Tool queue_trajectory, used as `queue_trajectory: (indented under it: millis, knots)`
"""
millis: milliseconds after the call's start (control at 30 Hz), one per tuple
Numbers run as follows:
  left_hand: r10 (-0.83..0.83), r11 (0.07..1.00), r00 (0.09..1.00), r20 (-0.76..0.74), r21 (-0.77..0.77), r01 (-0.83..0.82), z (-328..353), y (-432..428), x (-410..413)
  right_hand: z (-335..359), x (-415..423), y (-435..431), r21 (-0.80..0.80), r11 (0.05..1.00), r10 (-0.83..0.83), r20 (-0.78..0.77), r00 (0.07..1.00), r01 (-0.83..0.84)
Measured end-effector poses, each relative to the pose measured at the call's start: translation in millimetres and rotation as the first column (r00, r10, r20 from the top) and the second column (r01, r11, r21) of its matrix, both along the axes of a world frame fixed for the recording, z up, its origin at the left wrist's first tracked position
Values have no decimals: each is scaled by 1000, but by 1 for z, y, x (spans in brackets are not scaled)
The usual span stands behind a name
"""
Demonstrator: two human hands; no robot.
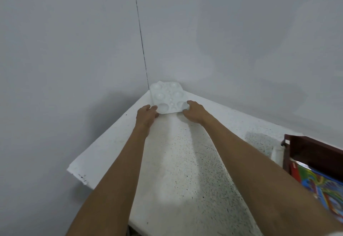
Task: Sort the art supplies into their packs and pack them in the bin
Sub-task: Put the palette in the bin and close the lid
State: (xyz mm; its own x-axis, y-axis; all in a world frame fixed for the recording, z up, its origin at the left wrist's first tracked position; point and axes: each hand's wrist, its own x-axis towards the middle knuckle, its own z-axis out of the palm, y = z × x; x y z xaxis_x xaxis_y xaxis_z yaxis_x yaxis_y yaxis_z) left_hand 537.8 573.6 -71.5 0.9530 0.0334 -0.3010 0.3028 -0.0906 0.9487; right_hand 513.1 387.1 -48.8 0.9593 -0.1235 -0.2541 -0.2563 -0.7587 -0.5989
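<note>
Palette (168,97), white plastic with round wells of several sizes, is at the far corner of the table (185,152), right where the two walls meet. Both hands hold it by its near edge. The left hand (146,115) grips the near left corner, fingers curled round the rim. The right hand (194,113) grips the near right corner, its fingertips bent over the edge beside one of the large wells. Both arms reach out straight from the bottom of the view, the hands apart with the palette between them. The palette's far edge shows against the wall (74,50); whether it rests on the table or is lifted off it cannot be told.

The table is white with fine dark specks, denser toward the near right. Its left edge is ragged and carries a few dark marks. A thin dark seam (142,41) runs up the wall from the corner, just behind the palette's far left edge.

At the right edge of the view, well apart from the hands, stands the bin (313,148), dark red-brown. Inside it lies a pack (326,185) with a bright print in green, blue, yellow and red. A red thing (294,170) stands beside the pack against the bin's left wall; what it is cannot be told.
</note>
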Motion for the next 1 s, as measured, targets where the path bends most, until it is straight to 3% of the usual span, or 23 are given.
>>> queue_trajectory:
  millis: [67, 167, 333, 633, 700, 867, 1000]
  knots:
    - [62, 998, 998, -17, -16, -63, -1, 2, -3, 3, -5, -1, 47, 998, -53, 37, 998, 51]
    - [67, 997, 997, -31, -40, -68, 4, 1, -14, 7, -14, -3, 257, 952, -177, 24, 984, 165]
    - [80, 953, 995, -55, -290, -93, 29, -5, -44, 35, -40, -16, 463, 850, -272, -23, 962, 251]
    - [-113, 888, 987, 115, -434, 152, 79, -54, -106, 106, -115, -67, 611, 757, -336, 61, 940, 232]
    - [-221, 870, 963, 155, -414, 267, 90, -71, -125, 116, -136, -85, 703, 673, -389, 70, 918, 232]
    - [-447, 767, 878, 173, -430, 475, 106, -112, -163, 125, -195, -143, 924, 319, -573, 10, 820, 212]
    - [-544, 707, 832, 104, -478, 522, 106, -144, -181, 122, -257, -191, 919, 283, -624, -42, 780, 275]
